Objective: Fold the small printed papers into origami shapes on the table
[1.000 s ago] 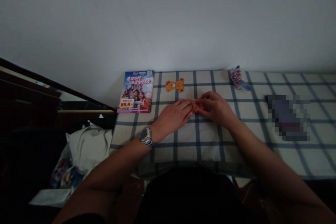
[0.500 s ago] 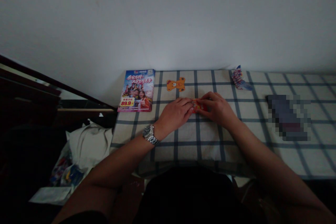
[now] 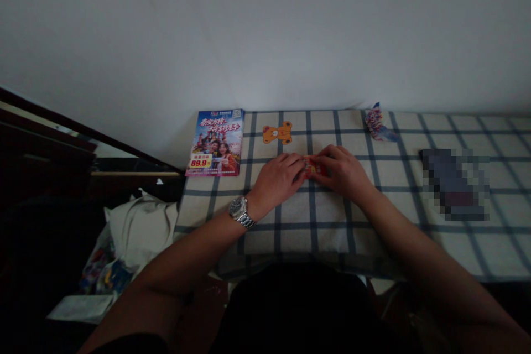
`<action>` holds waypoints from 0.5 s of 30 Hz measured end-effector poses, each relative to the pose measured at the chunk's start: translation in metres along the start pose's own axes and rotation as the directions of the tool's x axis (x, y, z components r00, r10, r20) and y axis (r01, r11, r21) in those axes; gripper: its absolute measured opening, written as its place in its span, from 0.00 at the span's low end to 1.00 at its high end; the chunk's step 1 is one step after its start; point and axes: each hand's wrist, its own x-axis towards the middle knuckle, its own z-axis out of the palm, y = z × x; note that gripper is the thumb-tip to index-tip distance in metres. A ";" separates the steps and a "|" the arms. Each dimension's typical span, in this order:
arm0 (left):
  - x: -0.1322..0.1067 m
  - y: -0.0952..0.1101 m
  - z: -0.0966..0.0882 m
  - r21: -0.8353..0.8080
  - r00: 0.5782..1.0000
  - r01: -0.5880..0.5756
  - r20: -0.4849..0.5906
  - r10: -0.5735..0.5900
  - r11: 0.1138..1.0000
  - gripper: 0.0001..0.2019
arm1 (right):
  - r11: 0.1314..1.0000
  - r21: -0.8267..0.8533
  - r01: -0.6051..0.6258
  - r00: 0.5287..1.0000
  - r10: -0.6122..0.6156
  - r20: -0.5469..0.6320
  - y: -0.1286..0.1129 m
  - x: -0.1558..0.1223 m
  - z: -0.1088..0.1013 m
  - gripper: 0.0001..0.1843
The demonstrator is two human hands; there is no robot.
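Both hands meet at the middle of a checked tablecloth point(image 3: 323, 221). My left hand point(image 3: 279, 177), with a metal watch point(image 3: 241, 213) on its wrist, pinches the left end of a small red paper piece point(image 3: 312, 167). My right hand point(image 3: 343, 170) curls its fingers over the right end of the same piece. Most of the red paper is hidden under the fingers, so its shape is unclear.
A colourful leaflet point(image 3: 215, 142) lies at the table's far left corner. An orange bear-shaped cutout point(image 3: 277, 133) sits just beyond the hands. A crumpled patterned paper point(image 3: 376, 122) lies by the wall. A blurred dark item point(image 3: 454, 183) rests to the right. Bags and cloth point(image 3: 136, 229) lie left of the table.
My left forearm and watch have shifted slightly to the right. Both hands stay on the red paper with only small finger movements.
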 end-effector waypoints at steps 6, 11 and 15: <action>0.000 0.002 0.001 0.019 1.000 0.004 0.002 -0.004 1.000 0.07 | 1.000 -0.016 0.000 1.000 0.000 0.005 0.001 0.000 0.001 0.20; 0.000 0.002 0.002 0.031 1.000 0.007 0.002 -0.007 0.999 0.07 | 1.000 -0.026 -0.006 1.000 0.006 0.011 0.000 -0.001 0.000 0.20; 0.000 0.002 0.002 0.045 1.000 0.004 0.005 -0.004 0.999 0.06 | 0.999 -0.052 -0.001 1.000 0.002 0.008 -0.001 -0.002 0.001 0.21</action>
